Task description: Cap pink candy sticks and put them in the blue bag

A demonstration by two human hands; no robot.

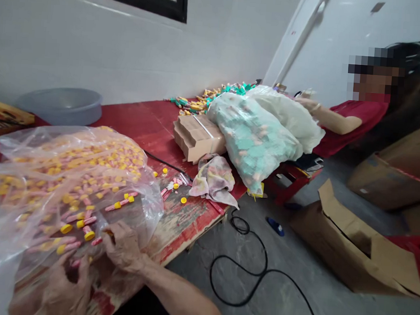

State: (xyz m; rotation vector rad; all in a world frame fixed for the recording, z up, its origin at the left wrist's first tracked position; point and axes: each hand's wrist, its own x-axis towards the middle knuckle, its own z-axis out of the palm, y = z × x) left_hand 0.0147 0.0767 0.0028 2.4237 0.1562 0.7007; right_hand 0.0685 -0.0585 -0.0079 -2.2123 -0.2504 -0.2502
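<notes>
My left hand [66, 286] is at the bottom left, its thumb and fingers curled around a small pink tube [76, 263] that shows between the fingertips. Close by on the right, my right hand [123, 248] is bent with its fingertips drawn together; what they hold, if anything, is hidden. In front of both hands lies a big clear plastic bag [152, 201], spread over the table's edge. Many small pink tubes with yellow caps [89, 235] fill it and spill from its mouth. A few capped tubes [122, 202] lie near my right hand.
On the red table [140, 119] are a blue-grey basin [60, 106], a cardboard bundle [197, 137], a cloth [215, 179] and a bag of green pieces [254, 136]. A co-worker [357, 115] sits beyond. A black cable [237, 303] and open carton [348, 244] lie on the floor.
</notes>
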